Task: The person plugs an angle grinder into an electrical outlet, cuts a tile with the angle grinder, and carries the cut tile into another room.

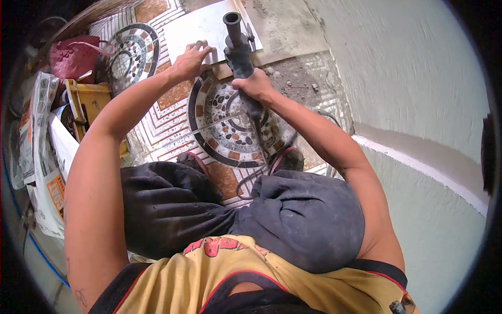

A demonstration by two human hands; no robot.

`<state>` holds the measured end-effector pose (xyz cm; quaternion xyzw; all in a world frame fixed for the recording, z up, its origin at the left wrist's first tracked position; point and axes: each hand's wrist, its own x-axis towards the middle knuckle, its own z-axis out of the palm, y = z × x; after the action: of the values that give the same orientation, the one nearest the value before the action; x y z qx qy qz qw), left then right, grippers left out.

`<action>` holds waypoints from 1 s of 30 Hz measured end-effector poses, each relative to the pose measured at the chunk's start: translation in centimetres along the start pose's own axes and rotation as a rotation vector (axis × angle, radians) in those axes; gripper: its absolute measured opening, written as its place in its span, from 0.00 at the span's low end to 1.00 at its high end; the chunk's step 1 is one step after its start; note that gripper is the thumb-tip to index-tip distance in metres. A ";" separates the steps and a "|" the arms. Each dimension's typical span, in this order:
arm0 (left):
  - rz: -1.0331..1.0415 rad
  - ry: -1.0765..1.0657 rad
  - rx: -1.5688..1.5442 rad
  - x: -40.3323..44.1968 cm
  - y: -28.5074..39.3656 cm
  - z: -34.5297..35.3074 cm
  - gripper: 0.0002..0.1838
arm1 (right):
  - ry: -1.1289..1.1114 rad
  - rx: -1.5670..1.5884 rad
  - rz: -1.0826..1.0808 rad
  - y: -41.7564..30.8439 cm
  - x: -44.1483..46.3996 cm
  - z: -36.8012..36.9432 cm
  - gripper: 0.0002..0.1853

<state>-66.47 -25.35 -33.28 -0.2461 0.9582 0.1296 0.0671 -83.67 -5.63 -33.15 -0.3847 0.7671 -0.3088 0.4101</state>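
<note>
Black power tool (240, 62), gripped in right hand (255, 85); white board (191, 29), under outspread left hand (191, 60)

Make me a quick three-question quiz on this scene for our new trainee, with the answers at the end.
1. Which hand grips the power tool?
2. True or false: the left hand rests on the white panel.
3. What colour is the bag: A) green, B) pink, C) white?

Key:
1. The right hand.
2. True.
3. B.
</note>
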 end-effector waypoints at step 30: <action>-0.177 -0.082 -0.061 1.8 -2.3 0.0 0.58 | 0.063 0.039 -0.090 -4.5 9.4 -2.5 0.29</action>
<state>-66.96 -28.11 -34.08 -0.3262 0.9248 0.1623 0.1096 -87.76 -15.44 -32.09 -0.4009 0.7555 -0.3536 0.3788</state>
